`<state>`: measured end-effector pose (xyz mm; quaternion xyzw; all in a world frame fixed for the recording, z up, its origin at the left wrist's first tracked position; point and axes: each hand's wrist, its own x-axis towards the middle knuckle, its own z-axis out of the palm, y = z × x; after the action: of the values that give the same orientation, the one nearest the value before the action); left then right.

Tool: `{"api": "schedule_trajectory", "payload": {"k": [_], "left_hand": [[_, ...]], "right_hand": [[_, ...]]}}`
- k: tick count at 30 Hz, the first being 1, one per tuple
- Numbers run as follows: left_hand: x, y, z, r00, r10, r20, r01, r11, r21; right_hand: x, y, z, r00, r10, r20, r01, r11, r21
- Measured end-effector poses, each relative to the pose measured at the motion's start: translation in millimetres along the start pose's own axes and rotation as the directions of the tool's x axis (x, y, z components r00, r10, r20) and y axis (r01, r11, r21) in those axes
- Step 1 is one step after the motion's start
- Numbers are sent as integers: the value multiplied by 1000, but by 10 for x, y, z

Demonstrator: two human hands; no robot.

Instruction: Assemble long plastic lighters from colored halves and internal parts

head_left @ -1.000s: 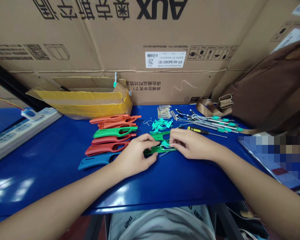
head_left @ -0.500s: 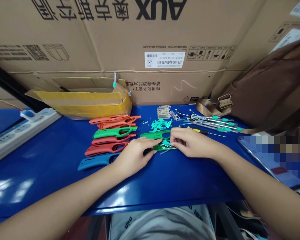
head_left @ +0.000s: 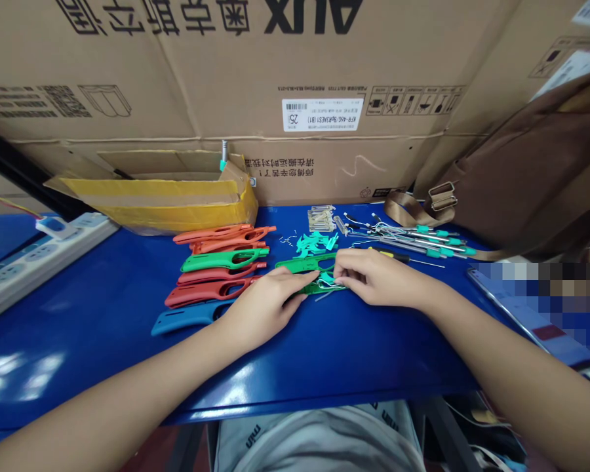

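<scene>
My left hand (head_left: 263, 301) is closed on the near green lighter casing half (head_left: 313, 289), thumb and index finger at its left part. My right hand (head_left: 368, 275) pinches a small teal plastic trigger (head_left: 328, 278) at that half's right part; its fingertips hide the exact contact. Thin white wires (head_left: 330, 286) run beside the teal piece. Just behind lies a second green casing half (head_left: 299, 264), partly covered by my right fingers. A thin grey rod (head_left: 322, 297) pokes out at the near side.
Orange, red, green and blue lighter casings (head_left: 191, 314) lie left. Behind my hands are teal triggers (head_left: 314, 243) and clear parts (head_left: 321, 219). Metal lighter tubes with wires (head_left: 437, 242) and a screwdriver (head_left: 398, 257) lie right. A yellow-taped box (head_left: 167, 210), power strip (head_left: 44, 262) and phone (head_left: 531, 321) flank them.
Both hands stay at the green casing half with only slight finger shifts. The whole view has moved a little.
</scene>
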<state>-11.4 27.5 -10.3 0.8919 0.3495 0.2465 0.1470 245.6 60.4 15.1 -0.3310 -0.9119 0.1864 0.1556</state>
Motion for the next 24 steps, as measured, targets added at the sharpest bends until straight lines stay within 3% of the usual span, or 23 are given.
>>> {"api": "schedule_trajectory", "payload": {"k": [8,24], "left_hand": [[9,8,-22,996,84,13,-85,996,37],[-11,-33,18,998,28,55,-29,999,19]], "right_hand": [[-1,35,19,1000,-11,-24,12,1000,7],[-5,99,13,999,-36,-27,37,998,43]]}}
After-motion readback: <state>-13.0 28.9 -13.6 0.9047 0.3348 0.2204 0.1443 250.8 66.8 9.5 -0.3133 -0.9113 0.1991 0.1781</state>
